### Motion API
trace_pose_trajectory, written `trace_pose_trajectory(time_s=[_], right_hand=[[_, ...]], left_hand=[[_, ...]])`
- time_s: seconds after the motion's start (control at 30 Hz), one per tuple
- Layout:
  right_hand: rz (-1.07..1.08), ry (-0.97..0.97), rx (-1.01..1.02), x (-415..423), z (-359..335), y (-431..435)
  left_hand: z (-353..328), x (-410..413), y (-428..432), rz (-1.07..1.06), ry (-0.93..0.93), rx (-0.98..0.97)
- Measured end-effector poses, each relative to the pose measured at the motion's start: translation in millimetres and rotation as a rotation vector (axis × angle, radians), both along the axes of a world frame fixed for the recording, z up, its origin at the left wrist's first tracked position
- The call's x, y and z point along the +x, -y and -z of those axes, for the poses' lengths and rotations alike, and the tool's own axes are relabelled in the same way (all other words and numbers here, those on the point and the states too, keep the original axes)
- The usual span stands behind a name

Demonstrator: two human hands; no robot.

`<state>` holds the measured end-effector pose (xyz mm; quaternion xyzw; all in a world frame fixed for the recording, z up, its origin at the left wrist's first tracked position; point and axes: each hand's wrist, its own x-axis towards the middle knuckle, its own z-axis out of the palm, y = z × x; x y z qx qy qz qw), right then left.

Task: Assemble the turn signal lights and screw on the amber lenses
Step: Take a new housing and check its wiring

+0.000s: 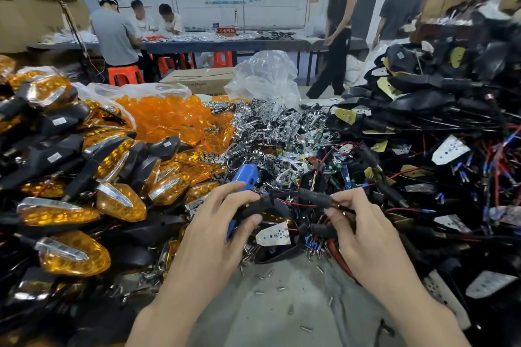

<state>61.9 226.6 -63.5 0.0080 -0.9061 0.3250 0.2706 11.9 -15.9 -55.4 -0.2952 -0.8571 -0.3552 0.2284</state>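
Note:
My left hand [222,222] grips a black turn signal housing [270,207] by its edge, and a blue electric screwdriver [245,177] sits under the same hand. My right hand [358,222] pinches the housing's black stem and wires [315,198]. Below the housing lies a white LED board [273,234]. Loose amber lenses [169,118] are heaped at the back left. A pile of chrome reflectors [270,121] lies behind the hands.
Finished amber-lensed signals [73,205] are stacked on the left. Black housings with wires [437,121] pile up on the right. Small screws [282,287] are scattered on the grey table [270,313]. Several people stand or sit at a far table [225,43].

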Motion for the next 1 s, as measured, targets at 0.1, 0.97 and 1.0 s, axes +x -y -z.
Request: trace_pose_trajectory(time_s=[0.1, 0.97, 1.0], right_hand=[[0.006, -0.082, 0.068, 1.4, -1.3, 1.5], [-0.130, -0.062, 0.043, 1.8, -0.5, 3.6], [-0.131, -0.058, 0.032, 1.2, -0.5, 3.4]], left_hand=[[1.0, -0.4, 1.7, 0.010, -0.001, -0.001], [-0.3, 0.7, 0.8, 0.065, -0.055, -0.068], [-1.0, 1.2, 0.2, 0.063, -0.060, -0.069]])
